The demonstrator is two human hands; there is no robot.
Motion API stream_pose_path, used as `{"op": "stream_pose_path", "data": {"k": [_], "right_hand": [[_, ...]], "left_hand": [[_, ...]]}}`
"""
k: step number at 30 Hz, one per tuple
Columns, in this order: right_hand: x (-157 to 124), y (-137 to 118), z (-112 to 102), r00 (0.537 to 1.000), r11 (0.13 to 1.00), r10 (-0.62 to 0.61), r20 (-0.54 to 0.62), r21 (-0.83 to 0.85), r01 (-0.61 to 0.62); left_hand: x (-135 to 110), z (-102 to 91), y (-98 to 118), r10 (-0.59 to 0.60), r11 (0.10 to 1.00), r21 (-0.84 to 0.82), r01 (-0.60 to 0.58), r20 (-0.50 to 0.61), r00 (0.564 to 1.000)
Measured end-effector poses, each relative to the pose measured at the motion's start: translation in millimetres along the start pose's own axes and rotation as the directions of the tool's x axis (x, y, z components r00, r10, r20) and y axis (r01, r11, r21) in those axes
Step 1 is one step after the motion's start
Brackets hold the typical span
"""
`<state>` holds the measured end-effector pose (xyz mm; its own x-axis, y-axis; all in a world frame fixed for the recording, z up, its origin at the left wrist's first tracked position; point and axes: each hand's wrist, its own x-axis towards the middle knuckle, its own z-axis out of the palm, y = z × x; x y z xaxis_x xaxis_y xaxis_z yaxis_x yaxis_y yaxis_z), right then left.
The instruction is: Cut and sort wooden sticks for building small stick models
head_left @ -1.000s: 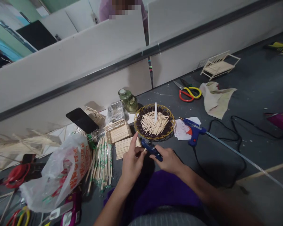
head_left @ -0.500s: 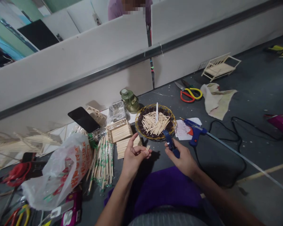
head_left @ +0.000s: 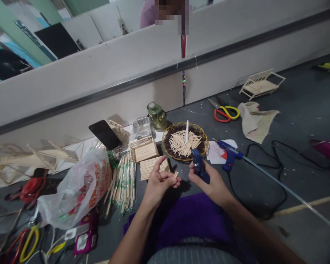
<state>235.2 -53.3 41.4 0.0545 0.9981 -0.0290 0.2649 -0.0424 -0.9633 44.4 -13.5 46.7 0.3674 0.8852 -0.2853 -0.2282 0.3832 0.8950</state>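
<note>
My left hand (head_left: 160, 183) pinches a few short wooden stick pieces (head_left: 176, 175) between thumb and fingertips, its index finger raised. Around a dark blue hand tool (head_left: 198, 165) my right hand (head_left: 214, 185) is closed; its exact kind is unclear. Just beyond both hands stands a woven basket (head_left: 166, 142) holding many short cut sticks (head_left: 183, 145) and a white pen-like object (head_left: 187, 130). Close to my left hand lies a stack of longer sticks (head_left: 151, 168), with a small stick-built box (head_left: 143, 151) of sticks behind it.
Right of the basket lies a blue glue gun (head_left: 229, 156) with a long glue stick and black cord. Scissors (head_left: 222, 112), a cloth (head_left: 255, 123) and a miniature bench (head_left: 261, 86) sit farther back. Wrapped chopsticks (head_left: 123, 183), a plastic bag (head_left: 79, 187) and a phone (head_left: 106, 135) are leftward.
The view has shifted slightly, moving the table things a little rightward in the picture. Both hands keep their holds, and the blue tool looks turned a little more upright.
</note>
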Motion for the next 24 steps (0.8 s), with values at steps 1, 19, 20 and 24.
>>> {"op": "stream_pose_path", "data": {"k": [1,19,20,24], "right_hand": [[1.1,-3.7,2.1,1.000,1.000,0.004,0.015,0.014,-0.004],[-0.2,11.3,5.1,1.000,0.993,-0.008,-0.003,-0.116,0.008],[-5.3,10.2,3.9,0.998,0.980,-0.042,0.054,-0.191,0.052],[-20.8,5.0,6.8,0.964,0.875,-0.193,0.182,-0.412,0.253]], "left_hand": [[-1.1,1.2,-1.0,0.002,1.000,0.010,-0.002,0.003,1.000],[-21.6,-2.4,-12.0,0.020,1.000,0.003,-0.020,-0.006,1.000],[-21.8,-3.1,-11.7,0.030,1.000,0.000,-0.030,-0.010,0.999],[-24.6,-3.4,-8.5,0.072,0.997,0.002,-0.072,-0.015,0.997]]}}
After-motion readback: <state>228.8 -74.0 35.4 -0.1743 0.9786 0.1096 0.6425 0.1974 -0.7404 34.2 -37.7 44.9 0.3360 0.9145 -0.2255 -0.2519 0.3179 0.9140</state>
